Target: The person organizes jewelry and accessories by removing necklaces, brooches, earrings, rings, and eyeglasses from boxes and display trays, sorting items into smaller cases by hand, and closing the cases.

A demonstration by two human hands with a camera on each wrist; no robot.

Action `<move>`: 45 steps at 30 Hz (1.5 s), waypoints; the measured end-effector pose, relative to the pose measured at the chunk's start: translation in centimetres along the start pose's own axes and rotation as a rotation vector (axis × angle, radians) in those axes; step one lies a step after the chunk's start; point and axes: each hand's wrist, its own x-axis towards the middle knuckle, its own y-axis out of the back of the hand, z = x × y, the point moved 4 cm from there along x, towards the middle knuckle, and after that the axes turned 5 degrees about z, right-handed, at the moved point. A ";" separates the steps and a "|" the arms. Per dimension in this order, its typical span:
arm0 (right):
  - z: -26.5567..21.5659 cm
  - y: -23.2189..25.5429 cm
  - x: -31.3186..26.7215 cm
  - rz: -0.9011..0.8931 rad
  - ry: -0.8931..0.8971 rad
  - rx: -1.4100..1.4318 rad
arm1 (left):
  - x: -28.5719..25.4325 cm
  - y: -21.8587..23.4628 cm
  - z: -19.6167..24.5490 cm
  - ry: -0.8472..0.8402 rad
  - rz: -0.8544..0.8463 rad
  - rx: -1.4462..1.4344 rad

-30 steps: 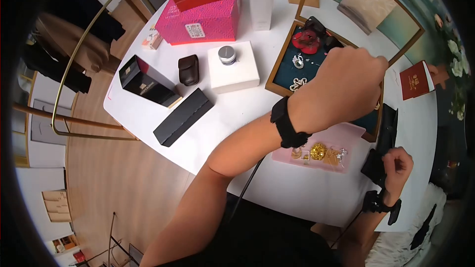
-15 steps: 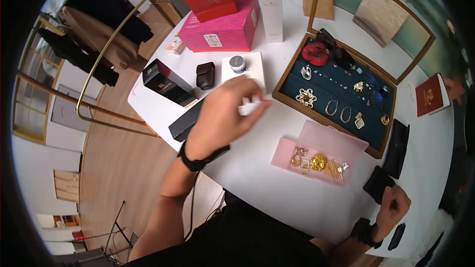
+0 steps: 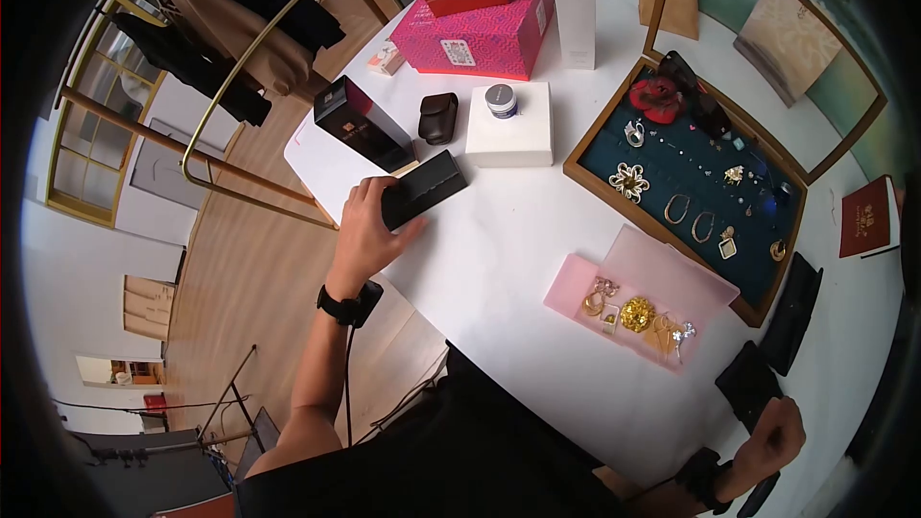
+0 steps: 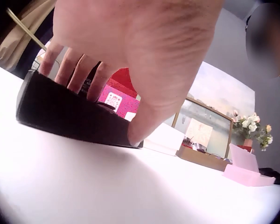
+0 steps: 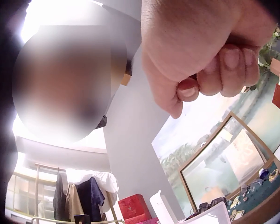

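Observation:
My left hand (image 3: 368,235) is at a long black case (image 3: 423,190) near the table's left edge. In the left wrist view, its fingers (image 4: 99,80) reach over the far side of the case and the thumb presses at the near end. The case lies close on the white tabletop. My right hand (image 3: 773,434) stays at the lower right, beside a black pouch (image 3: 748,386). Its fingers (image 5: 231,77) are curled in toward the palm, and nothing shows in them.
A wooden jewelry case (image 3: 587,169) stands with its glass lid raised. In front lies an open pink box (image 3: 572,278) of jewelry. Behind the black case are a black box (image 3: 365,125), a brown pouch (image 3: 438,119) and a white box (image 3: 510,141) with a jar (image 3: 501,101).
My left hand has swung from above the jewelry case left and down onto the long black case, and now holds it. The right hand stays curled near the black pouch.

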 end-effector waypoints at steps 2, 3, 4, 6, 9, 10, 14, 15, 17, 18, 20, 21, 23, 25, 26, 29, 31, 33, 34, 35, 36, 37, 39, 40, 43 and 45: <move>0.0 0.0 0.0 -0.003 -0.009 0.002 | -0.4 -0.4 -0.8 0.021 -0.028 0.002; 0.0 -0.1 0.1 -0.002 -0.009 0.002 | -0.6 -0.7 -1.5 0.039 -0.021 -0.009; 0.1 -0.2 0.1 0.005 0.006 -0.019 | -0.7 -1.0 -2.2 0.057 -0.015 -0.022; 0.2 -0.5 0.1 0.011 0.019 -0.047 | -0.6 -1.2 -3.2 0.061 -0.042 -0.050; 0.4 -1.1 0.3 -0.010 -0.015 0.010 | -0.8 -1.3 -3.3 0.081 -0.063 -0.087; 0.5 -1.3 0.3 -0.005 -0.017 0.002 | -0.8 -1.0 -3.2 0.094 -0.057 -0.097; 0.4 -2.3 0.2 0.025 -0.029 0.168 | -2.0 0.8 -0.4 -0.012 -0.016 -0.259; 0.4 -2.2 0.1 -0.056 -0.072 0.143 | -2.4 1.1 0.9 -0.003 -0.042 -0.384; -1.3 -3.7 0.5 -0.142 -0.110 0.223 | -3.1 1.9 4.0 -0.047 -0.113 -0.560; -1.3 -4.4 0.4 -0.285 -0.171 0.282 | -3.1 2.5 5.8 -0.099 -0.146 -0.611; -3.2 -6.0 0.4 -0.457 -0.286 0.385 | -3.2 3.0 9.5 -0.240 -0.218 -0.711; -4.7 -6.6 0.8 -0.515 -0.273 0.485 | -3.3 2.8 11.0 -0.301 -0.254 -0.749; -6.2 -7.5 0.3 -0.591 -0.232 0.562 | -3.8 2.0 13.6 -0.399 -0.328 -0.811; -8.0 -8.0 -0.5 -0.604 -0.273 0.655 | -4.6 1.3 15.7 -0.461 -0.339 -0.853; -8.9 -8.2 -1.1 -0.634 -0.305 0.769 | -4.9 1.1 16.4 -0.464 -0.359 -0.867; -10.5 -8.2 -3.2 -0.581 -0.418 0.759 | -5.8 1.4 18.1 -0.540 -0.310 -0.968; -11.0 -7.4 -4.0 -0.396 -0.485 0.868 | -6.5 0.4 17.6 -0.464 -0.343 -1.206; -11.5 -6.3 -4.5 -0.288 -0.547 0.882 | -7.2 -1.1 16.9 -0.251 -0.411 -1.647; -11.4 -6.3 -5.1 -0.255 -0.546 0.977 | -7.9 -1.3 17.2 0.061 -0.503 -1.966; -11.8 -6.2 -5.8 -0.199 -0.570 0.989 | -8.4 -1.7 17.6 0.270 -0.590 -2.224; -12.3 -6.2 -6.1 -0.147 -0.584 1.001 | -8.7 -2.0 18.1 0.491 -0.667 -2.476; -12.6 -6.4 -6.5 -0.158 -0.570 1.001 | -9.3 -2.4 18.7 0.706 -0.736 -2.661; -12.4 -7.2 -7.3 -0.149 -0.565 0.944 | -10.5 -3.8 19.5 0.637 -0.769 -2.835; -12.5 -7.8 -7.7 -0.178 -0.568 0.925 | -11.0 -3.7 20.2 0.565 -0.759 -2.882; -12.4 -9.0 -8.9 -0.232 -0.641 0.959 | -11.5 -5.5 20.5 0.477 -0.691 -2.924; -12.1 -9.5 -9.5 -0.270 -0.612 0.914 | -11.6 -5.4 20.2 0.576 -0.557 -2.919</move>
